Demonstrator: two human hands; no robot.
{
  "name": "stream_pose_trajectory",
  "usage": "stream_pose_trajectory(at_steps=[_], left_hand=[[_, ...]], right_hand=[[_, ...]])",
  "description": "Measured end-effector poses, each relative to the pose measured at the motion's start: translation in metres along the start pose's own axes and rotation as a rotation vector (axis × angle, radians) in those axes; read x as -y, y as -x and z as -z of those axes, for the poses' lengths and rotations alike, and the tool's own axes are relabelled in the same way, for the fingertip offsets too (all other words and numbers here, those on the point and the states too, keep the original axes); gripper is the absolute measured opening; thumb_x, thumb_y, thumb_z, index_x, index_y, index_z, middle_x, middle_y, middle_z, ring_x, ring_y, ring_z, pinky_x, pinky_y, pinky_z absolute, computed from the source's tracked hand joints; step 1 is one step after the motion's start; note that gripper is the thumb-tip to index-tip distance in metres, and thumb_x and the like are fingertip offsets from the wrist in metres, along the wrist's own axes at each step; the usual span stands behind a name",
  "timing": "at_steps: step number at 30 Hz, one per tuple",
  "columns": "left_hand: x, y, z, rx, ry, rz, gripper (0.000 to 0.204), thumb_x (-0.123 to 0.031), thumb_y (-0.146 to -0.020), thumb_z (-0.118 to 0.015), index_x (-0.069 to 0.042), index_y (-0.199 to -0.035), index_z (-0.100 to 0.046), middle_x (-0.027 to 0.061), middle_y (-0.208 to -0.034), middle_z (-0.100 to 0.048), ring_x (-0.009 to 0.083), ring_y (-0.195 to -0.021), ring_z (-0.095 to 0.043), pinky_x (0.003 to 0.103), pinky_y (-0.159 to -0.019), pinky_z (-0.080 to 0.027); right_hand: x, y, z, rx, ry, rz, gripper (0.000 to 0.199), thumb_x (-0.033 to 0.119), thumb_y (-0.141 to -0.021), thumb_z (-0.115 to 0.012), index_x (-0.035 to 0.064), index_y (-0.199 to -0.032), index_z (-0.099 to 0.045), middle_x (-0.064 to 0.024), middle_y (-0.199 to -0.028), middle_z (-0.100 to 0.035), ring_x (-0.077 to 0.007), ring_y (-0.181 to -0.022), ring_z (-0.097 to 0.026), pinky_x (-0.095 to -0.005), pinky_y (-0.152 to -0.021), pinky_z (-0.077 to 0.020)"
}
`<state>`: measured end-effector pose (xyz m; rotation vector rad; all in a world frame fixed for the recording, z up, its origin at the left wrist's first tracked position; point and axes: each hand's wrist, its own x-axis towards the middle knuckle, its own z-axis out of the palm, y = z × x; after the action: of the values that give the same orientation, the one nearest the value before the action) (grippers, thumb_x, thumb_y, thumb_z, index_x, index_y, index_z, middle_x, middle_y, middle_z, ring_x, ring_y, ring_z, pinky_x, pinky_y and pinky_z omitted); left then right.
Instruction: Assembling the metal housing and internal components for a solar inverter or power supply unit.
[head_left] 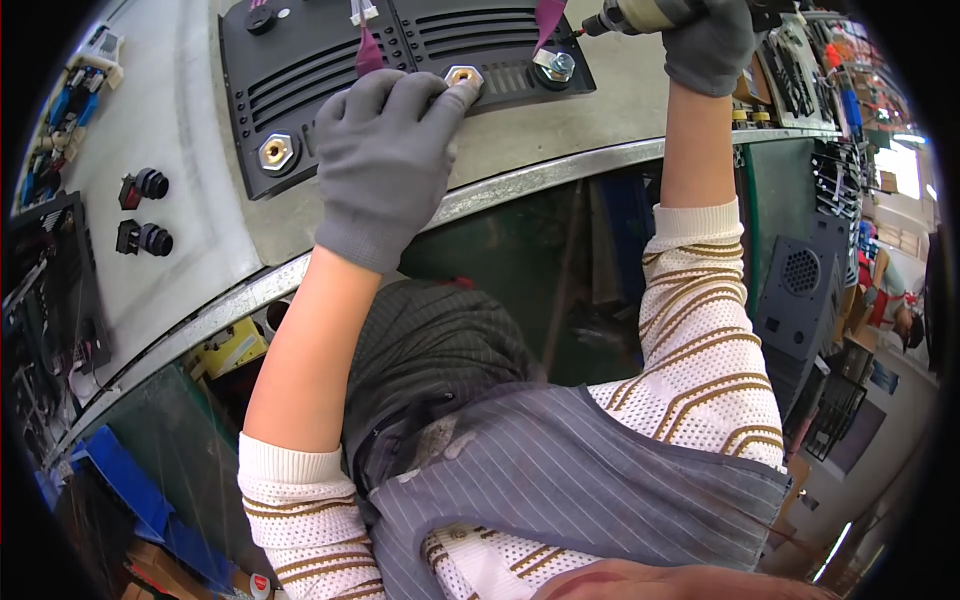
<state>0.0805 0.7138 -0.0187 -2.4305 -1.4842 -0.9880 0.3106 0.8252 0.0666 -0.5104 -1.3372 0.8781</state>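
Observation:
A black slotted panel (300, 85) lies on the workbench. My left hand (385, 150), in a grey glove, rests palm down on its near edge. Its fingers are curled with the tips mostly hidden, and the thumb presses against a hexagonal brass fitting (463, 76). A second brass fitting (277, 152) sits in the panel's near left corner. Near the right corner is a round silver-and-blue part (558, 67) with a metal tab. My right hand (712, 45), also gloved, grips a power screwdriver (640, 14) whose tip points left, just beyond the panel's right edge.
Purple ribbon cables (369, 52) rise from the panel. Two black round switches (152, 183) lie on the bench to the left, with a dark bin of parts (60, 290) beyond. The metal bench edge (520, 180) runs before me. A black case (800, 280) stands at right.

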Motion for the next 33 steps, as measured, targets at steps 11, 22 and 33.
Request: stream_pose_trajectory(at_steps=[11,22,33], left_hand=[[0.004,0.002,-0.006,0.025,0.031,0.035,0.031,-0.018,-0.069,-0.066,-0.024,-0.099,-0.067,-0.0095,-0.095,-0.060,0.0167,-0.094,-0.053,0.036,-0.079,-0.041],[0.002,-0.002,0.002,0.036,0.026,0.026,0.024,-0.021,-0.073,-0.066,-0.022,-0.096,-0.069,-0.0069,-0.095,-0.061,0.0183,-0.092,-0.054,0.035,-0.080,-0.042],[0.006,0.001,-0.004,-0.008,0.081,0.026,0.026,-0.017,-0.068,-0.066,-0.022,-0.093,-0.068,-0.0090,-0.094,-0.060,0.0152,-0.092,-0.053,0.034,-0.077,-0.042]], right_hand=[[0.000,0.000,0.003,-0.044,0.085,0.061,0.051,0.013,-0.072,-0.059,0.0020,-0.121,-0.047,-0.0110,-0.092,-0.060,-0.0246,-0.079,-0.064,-0.0288,-0.063,-0.0566],[-0.003,0.000,0.001,-0.121,0.169,0.106,0.047,0.013,-0.075,-0.057,-0.0002,-0.119,-0.047,-0.0120,-0.093,-0.061,-0.0240,-0.081,-0.064,-0.0308,-0.066,-0.0559],[-0.008,-0.002,-0.020,-0.160,0.248,-0.018,0.032,0.012,-0.081,-0.057,0.0001,-0.110,-0.052,-0.0099,-0.087,-0.061,-0.0172,-0.067,-0.062,-0.0300,-0.062,-0.0538]])
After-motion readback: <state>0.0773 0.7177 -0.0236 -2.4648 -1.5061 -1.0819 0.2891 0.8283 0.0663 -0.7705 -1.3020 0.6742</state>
